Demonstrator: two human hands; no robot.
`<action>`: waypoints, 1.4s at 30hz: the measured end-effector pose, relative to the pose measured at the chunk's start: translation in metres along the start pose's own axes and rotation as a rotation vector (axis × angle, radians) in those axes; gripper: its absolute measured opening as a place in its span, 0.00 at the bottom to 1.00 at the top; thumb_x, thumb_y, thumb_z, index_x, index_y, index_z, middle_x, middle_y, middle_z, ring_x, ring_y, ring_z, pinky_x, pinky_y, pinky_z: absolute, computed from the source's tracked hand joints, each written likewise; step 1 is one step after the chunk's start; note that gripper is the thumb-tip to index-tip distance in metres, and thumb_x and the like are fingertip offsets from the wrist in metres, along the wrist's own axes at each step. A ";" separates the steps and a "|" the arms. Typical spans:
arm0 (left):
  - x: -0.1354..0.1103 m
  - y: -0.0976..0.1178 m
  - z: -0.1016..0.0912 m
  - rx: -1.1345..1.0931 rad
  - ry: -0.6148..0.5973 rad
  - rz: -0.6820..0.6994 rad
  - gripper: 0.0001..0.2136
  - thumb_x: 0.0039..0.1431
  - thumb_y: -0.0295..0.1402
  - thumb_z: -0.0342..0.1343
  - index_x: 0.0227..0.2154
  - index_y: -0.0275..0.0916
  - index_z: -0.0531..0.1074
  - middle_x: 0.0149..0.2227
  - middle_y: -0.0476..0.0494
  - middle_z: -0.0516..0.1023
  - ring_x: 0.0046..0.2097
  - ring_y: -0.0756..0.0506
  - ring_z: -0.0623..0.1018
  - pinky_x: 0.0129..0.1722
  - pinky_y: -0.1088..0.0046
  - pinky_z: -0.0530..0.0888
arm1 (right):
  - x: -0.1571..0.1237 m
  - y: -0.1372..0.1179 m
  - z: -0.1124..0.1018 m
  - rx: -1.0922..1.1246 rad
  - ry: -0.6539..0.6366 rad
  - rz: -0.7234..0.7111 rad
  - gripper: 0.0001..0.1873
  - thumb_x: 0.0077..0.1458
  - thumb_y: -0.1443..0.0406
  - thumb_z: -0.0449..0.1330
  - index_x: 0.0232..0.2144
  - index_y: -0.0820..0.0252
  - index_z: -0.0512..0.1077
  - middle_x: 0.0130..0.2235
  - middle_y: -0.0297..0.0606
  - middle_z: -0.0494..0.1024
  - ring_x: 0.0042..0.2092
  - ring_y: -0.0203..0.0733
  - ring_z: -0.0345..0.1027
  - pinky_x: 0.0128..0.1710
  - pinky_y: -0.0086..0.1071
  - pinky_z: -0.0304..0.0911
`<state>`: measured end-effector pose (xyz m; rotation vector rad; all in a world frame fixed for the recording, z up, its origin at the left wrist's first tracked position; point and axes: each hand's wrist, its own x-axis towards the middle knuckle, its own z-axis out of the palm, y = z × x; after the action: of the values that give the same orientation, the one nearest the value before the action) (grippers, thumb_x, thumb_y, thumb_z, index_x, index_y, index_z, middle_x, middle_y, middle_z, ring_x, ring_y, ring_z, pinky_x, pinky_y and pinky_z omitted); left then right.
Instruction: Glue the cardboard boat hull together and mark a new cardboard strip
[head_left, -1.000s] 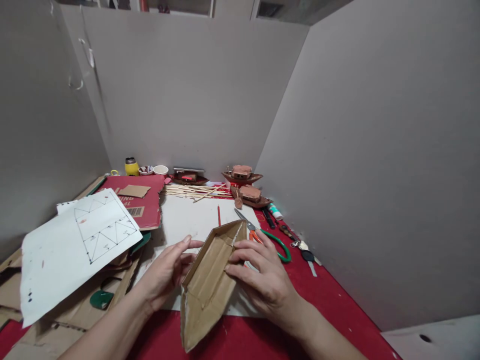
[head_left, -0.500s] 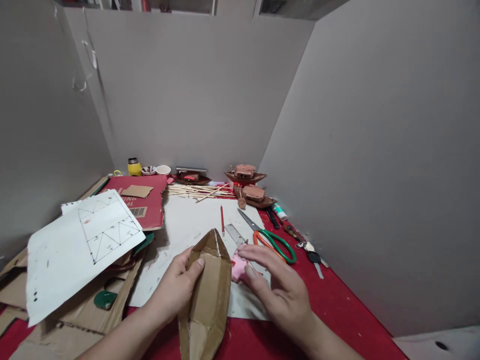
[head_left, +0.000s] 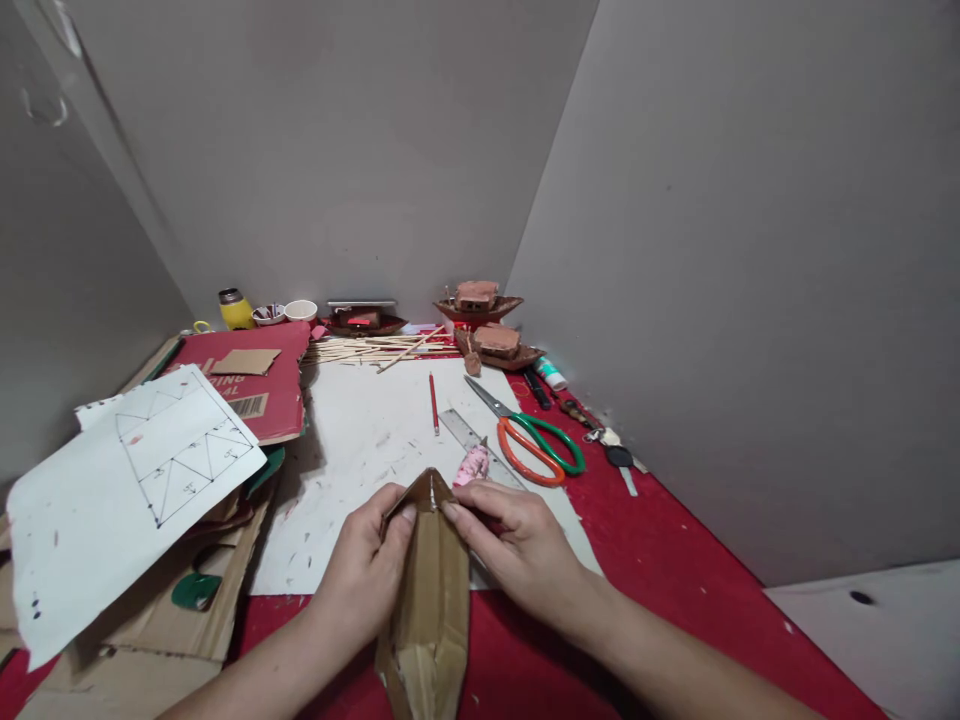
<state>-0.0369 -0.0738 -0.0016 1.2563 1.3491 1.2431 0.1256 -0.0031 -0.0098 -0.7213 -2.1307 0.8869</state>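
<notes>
A folded brown cardboard boat [head_left: 431,590] points away from me, with a whitish line of glue along the seam at its far tip. My left hand [head_left: 371,555] grips its left side near that tip, thumb inside the wall. On the opposite side my right hand [head_left: 517,540] pinches the wall close to the tip. Just beyond my right fingers lies a pink wrapped lump [head_left: 472,465], partly over a metal ruler [head_left: 461,430]. Scissors [head_left: 536,437] with green and orange handles rest to the right, and a red pencil [head_left: 433,403] lies farther back.
Two model boats [head_left: 499,345] stand at the back right, near thin wooden sticks [head_left: 375,350]. A drawn pattern sheet [head_left: 142,510] covers cardboard pieces [head_left: 172,640] on the left. Keys [head_left: 619,460] lie near the right edge. Grey walls [head_left: 712,250] enclose the table.
My right hand has left the pink lump and taken hold of the cardboard boat's right wall near the tip. My left hand still grips the boat. The view has shifted.
</notes>
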 end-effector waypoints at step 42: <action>0.000 0.014 0.000 0.466 0.057 0.132 0.11 0.60 0.30 0.55 0.22 0.37 0.67 0.21 0.55 0.66 0.25 0.53 0.65 0.25 0.80 0.62 | 0.001 0.000 0.001 -0.051 0.048 -0.162 0.09 0.58 0.73 0.55 0.29 0.67 0.75 0.27 0.40 0.76 0.29 0.37 0.69 0.30 0.28 0.61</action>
<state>-0.0356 -0.0744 0.0121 1.6624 1.6823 1.0919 0.1243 -0.0026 -0.0104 -0.5803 -2.1416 0.7244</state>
